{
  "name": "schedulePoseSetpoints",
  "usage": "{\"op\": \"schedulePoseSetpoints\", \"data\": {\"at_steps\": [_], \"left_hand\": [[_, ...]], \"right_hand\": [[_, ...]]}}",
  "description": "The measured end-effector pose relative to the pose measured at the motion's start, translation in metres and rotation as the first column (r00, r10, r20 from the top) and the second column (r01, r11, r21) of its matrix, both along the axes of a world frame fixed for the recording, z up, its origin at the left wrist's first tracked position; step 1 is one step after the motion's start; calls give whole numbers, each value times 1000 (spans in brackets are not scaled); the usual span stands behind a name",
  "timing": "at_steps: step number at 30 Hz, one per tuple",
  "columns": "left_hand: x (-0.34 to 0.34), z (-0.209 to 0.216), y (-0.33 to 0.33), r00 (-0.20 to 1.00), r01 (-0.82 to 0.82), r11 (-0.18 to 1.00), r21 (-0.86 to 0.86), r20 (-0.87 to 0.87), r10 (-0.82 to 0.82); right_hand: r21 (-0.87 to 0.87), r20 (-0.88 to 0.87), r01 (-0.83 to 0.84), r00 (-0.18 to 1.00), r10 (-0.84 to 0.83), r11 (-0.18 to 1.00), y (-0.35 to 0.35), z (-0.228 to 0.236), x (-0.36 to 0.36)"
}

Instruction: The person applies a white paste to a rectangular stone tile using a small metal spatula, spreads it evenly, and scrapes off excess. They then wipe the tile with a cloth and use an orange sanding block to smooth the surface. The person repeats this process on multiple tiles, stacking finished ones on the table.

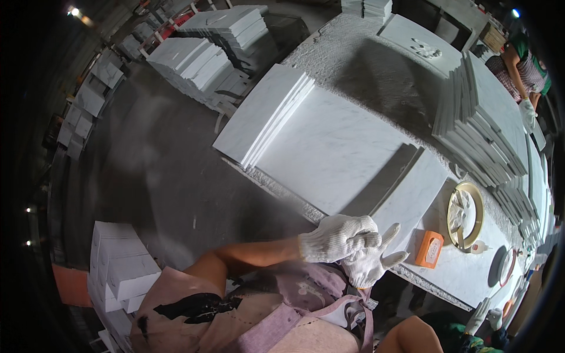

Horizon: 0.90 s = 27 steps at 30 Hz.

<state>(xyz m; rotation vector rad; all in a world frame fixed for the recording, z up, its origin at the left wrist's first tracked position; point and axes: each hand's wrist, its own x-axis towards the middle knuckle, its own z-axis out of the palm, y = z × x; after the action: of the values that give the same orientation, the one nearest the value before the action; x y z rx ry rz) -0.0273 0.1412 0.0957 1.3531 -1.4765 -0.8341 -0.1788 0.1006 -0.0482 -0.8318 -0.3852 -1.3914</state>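
My left hand [338,238], in a white knitted work glove, reaches across in front of my body. Its fingers are closed over part of the glove on my right hand [369,266]. That glove is also white and knitted; two of its fingers stick out apart to the right, and the others are partly covered by my left hand. Both hands are by the near edge of a worktable. Just beyond them lies a narrow pale marble slab [412,191], resting on a broad marble slab [332,147].
Thin slabs [265,112] lie stacked at the left edge. An orange box [429,249] and a round cream-rimmed container [481,206] sit to the right. Tall slab stacks [482,123] stand beyond. Gloved co-workers are at far right and lower right. White boxes [132,273] stand lower left.
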Motion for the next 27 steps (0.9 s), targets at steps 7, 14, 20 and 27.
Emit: {"op": "schedulePoseSetpoints", "data": {"at_steps": [7,14,20,27], "left_hand": [[1,-7,-4,866,221,906,360,-500,-13],[4,-18,-2,998,-54,963,264,-13,59],[3,-53,-4,995,27,991,134,-94,-14],[2,-70,-11,987,74,996,49,-147,-66]], "right_hand": [[424,-509,353,854,-103,834,-45,157,-86],[316,-546,158,837,43,935,-42,211,-83],[-165,-433,-49,901,-28,985,-18,299,-96],[-438,-320,33,928,-191,898,-4,327,-109]]}}
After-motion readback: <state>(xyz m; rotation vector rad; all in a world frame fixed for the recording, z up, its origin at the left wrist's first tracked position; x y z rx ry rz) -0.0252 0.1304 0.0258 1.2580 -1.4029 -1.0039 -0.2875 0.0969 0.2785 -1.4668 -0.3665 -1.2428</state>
